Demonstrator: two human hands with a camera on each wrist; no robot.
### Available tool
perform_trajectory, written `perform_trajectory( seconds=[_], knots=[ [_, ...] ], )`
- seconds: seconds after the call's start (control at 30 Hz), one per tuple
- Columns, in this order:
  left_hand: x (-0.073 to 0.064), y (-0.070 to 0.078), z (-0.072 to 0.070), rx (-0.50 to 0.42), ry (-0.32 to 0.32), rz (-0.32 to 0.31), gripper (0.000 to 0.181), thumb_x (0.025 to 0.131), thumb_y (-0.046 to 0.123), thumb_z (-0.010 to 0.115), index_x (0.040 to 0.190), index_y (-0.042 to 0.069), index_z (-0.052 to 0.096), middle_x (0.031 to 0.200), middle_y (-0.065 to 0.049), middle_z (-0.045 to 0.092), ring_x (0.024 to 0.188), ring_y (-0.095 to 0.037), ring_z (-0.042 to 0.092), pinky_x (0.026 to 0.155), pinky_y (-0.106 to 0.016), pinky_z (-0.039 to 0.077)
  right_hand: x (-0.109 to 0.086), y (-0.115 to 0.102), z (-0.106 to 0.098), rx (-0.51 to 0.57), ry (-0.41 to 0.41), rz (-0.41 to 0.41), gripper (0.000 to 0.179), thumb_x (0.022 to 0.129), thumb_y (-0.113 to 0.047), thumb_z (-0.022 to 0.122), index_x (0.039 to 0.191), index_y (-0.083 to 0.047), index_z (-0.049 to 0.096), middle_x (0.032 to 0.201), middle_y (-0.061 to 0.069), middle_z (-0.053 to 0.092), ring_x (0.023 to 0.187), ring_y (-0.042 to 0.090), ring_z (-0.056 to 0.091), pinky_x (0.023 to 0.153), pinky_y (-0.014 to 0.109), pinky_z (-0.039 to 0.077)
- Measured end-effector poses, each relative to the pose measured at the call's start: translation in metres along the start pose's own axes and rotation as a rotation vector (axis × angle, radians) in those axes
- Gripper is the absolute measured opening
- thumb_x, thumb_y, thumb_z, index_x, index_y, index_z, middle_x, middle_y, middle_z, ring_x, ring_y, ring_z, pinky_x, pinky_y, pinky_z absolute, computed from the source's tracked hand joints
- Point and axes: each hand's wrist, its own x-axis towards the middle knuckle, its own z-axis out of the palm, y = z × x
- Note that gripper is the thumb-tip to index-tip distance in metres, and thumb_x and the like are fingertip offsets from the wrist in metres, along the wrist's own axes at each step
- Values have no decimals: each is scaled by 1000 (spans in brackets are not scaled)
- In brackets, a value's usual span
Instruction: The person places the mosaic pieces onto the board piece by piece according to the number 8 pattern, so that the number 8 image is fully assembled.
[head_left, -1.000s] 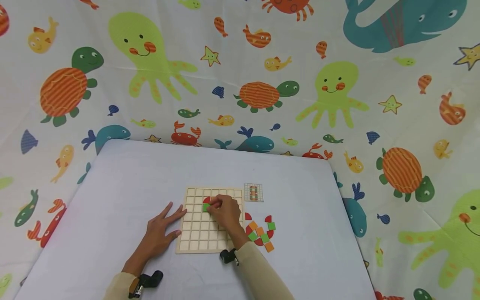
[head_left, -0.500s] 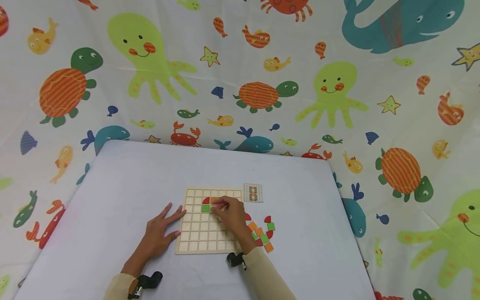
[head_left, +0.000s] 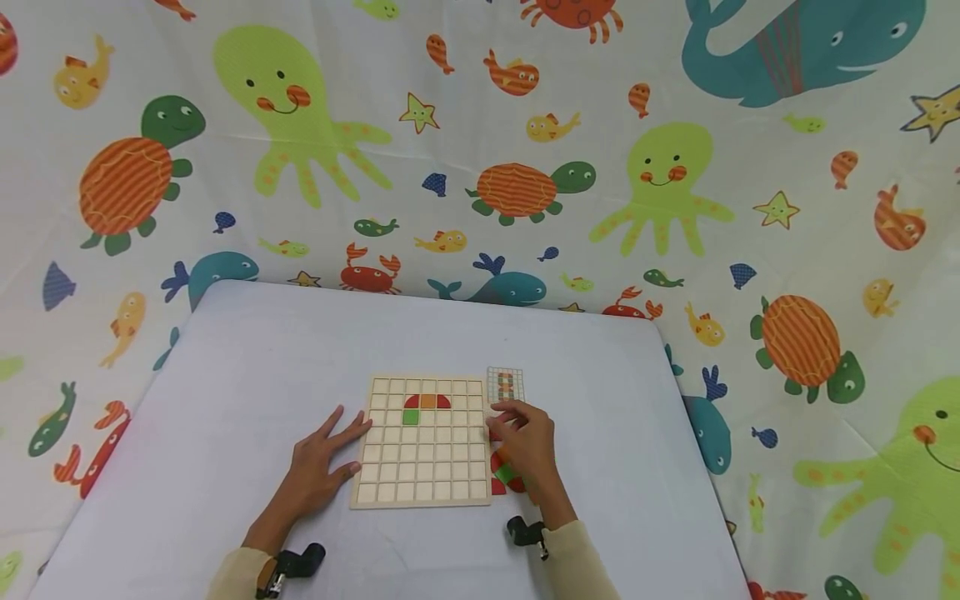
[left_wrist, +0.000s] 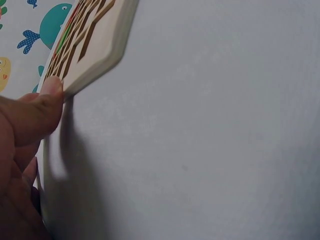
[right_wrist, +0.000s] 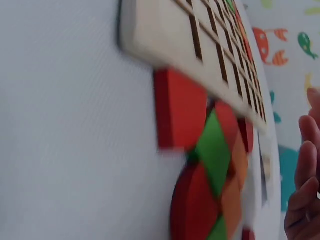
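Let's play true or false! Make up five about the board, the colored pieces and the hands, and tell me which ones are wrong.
1. The left hand touches the board. True.
2. The orange square on the board sits between two red pieces. True.
3. The picture card lies on top of the board. False: the picture card is on the table beside it.
4. All the pieces are on the board. False: loose pieces lie beside it.
5. One green square is on the board. True.
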Motion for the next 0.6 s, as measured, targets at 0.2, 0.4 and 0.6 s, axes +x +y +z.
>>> perform_trajectory(
  seconds=[0.2, 0.4, 0.6],
  knots=[
    [0, 2, 0, 1, 4, -8, 74, 86, 10, 84, 154, 21, 57, 166, -12, 47, 159, -50, 27, 112, -75, 25, -16, 20, -32, -61, 102, 105, 20, 89, -21, 88, 108, -18, 84, 84, 0, 73, 75, 16, 56, 63, 21, 46],
    [0, 2, 0, 5, 2, -8, 74, 86, 9, 84, 155, 20, 57, 166, -12, 47, 159, -50, 27, 112, -75, 25, -27, 39, -56, -160, 162, 185, 25, 89, -22, 88, 113, -22, 83, 88, 1, 72, 77, 18, 56, 63, 22, 47],
    [-1, 1, -1, 0, 2, -9, 75, 86, 9, 84, 155, 20, 57, 166, -12, 47, 159, -49, 27, 112, -75, 24, -33, 50, -65, -226, 135, 225, 30, 85, -21, 91, 114, -19, 83, 88, 2, 71, 81, 17, 55, 67, 23, 45]
  ],
)
